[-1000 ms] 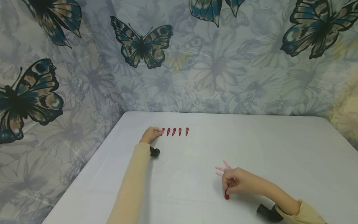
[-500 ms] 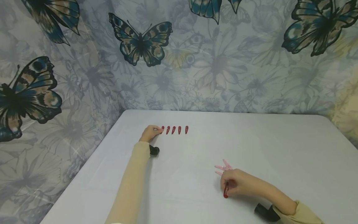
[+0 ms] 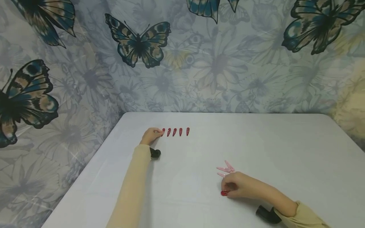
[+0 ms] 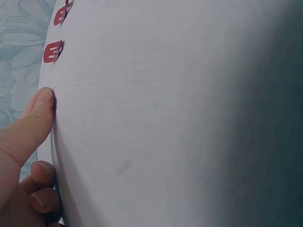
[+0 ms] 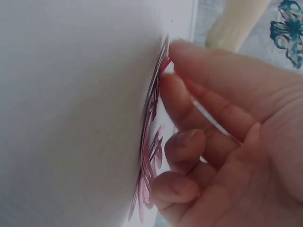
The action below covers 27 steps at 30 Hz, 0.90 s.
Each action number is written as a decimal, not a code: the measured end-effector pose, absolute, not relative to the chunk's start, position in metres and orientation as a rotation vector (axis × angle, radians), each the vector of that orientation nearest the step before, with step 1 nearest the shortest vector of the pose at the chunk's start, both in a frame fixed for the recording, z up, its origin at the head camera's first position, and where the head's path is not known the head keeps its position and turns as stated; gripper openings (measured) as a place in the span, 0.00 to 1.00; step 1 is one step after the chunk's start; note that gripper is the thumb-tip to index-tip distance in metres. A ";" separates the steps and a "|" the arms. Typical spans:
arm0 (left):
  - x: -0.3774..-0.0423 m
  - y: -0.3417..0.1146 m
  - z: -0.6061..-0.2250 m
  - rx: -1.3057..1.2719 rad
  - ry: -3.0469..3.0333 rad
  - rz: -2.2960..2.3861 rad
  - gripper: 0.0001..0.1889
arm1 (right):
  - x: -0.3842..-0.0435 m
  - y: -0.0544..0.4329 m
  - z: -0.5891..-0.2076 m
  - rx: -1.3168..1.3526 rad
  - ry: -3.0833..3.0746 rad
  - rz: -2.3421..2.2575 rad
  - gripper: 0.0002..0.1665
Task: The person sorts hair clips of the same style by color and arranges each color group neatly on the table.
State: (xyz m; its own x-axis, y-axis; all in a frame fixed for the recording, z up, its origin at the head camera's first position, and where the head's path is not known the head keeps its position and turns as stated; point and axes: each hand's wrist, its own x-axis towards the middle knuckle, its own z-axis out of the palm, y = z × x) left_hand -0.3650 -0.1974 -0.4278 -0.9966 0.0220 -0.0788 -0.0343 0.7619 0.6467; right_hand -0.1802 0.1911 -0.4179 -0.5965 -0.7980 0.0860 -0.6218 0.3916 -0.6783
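Observation:
A row of several red snap hair clips [image 3: 175, 132] lies toward the back left of the white table. My left hand [image 3: 151, 135] pinches the leftmost red hair clip [image 3: 163, 130] between thumb and fingertips; in the left wrist view the thumb mostly covers it. Nearer the front, my right hand [image 3: 240, 185] holds another red hair clip [image 3: 224, 193] between thumb and index finger. Beneath and beyond this hand lie several pink hair clips [image 3: 223, 169]. The right wrist view shows the pink clips [image 5: 147, 170] beside the curled lower fingers, partly hidden.
Black wrist-worn devices [image 3: 155, 153] sit at both wrists, below the sleeves. The white tabletop [image 3: 271, 145] reaches back to a floral wall covering [image 3: 222, 69] with large butterflies.
The red clip in my right hand has turned from upright to nearly level, and that hand has shifted slightly left. My left hand stays at the row's left end. The head view shifts a little.

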 end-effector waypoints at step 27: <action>-0.366 -0.198 -0.431 -0.015 2.861 1.083 0.17 | -0.181 0.190 -0.418 -1.196 2.432 -1.307 0.10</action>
State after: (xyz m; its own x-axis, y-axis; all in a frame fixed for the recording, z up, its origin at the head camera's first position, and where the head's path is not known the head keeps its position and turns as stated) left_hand -0.3661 -0.1985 -0.4311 -0.9965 0.0202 -0.0807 -0.0383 0.7498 0.6606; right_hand -0.1812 0.1898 -0.4182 -0.6767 -0.6971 0.2369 -0.5822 0.3096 -0.7518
